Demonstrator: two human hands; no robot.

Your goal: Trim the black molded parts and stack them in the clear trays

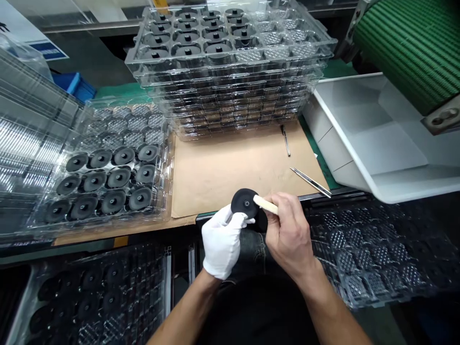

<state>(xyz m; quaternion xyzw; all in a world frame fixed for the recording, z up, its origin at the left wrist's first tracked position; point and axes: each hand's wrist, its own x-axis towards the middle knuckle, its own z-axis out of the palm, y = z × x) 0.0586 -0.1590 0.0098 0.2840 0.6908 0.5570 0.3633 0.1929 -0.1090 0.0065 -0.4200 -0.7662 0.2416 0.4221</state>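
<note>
My left hand [223, 242], in a white glove, is closed on a round black disc part [244, 202] with a small centre hole, holding it up above my lap at the table's front edge. My bare right hand [287, 232] is closed around a pale stick-like tool [265, 204], whose tip touches the disc's right side. The two hands are close together, just in front of a brown paper sheet [233, 167] on the table.
A clear tray [108, 177] with several black discs lies to the left. A tall stack of clear trays [230, 62] stands at the back. Tweezers [311, 182] and a pen-like tool [285, 140] lie on the paper. A white bin [377, 139] and a green conveyor [413, 48] are on the right. More trays [370, 249] sit low at both sides.
</note>
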